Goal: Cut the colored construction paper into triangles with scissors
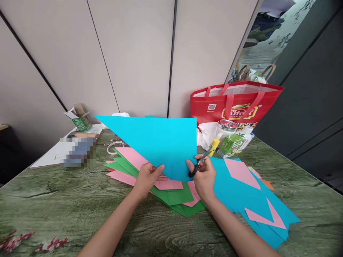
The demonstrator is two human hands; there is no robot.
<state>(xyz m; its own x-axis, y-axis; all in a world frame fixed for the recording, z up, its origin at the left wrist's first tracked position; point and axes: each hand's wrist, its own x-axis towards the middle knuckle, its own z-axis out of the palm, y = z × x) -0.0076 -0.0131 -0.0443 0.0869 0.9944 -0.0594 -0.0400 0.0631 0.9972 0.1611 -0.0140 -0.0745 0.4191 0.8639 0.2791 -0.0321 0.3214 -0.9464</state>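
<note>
The left hand point(147, 178) pinches blue paper point(166, 141), long axis toward ten o'clock. The right hand point(205, 176) grips scissors point(198, 165) pointing toward one.

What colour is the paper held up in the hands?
The paper is bright turquoise blue, best seen in the head view.

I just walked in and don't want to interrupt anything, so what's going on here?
A person is holding up a blue sheet over the table. The left hand grips its lower edge; the right hand pinches its lower right part while also holding black-handled scissors. Pink and green sheets lie beneath, and more blue paper lies to the right, with pink pieces on it.
</note>
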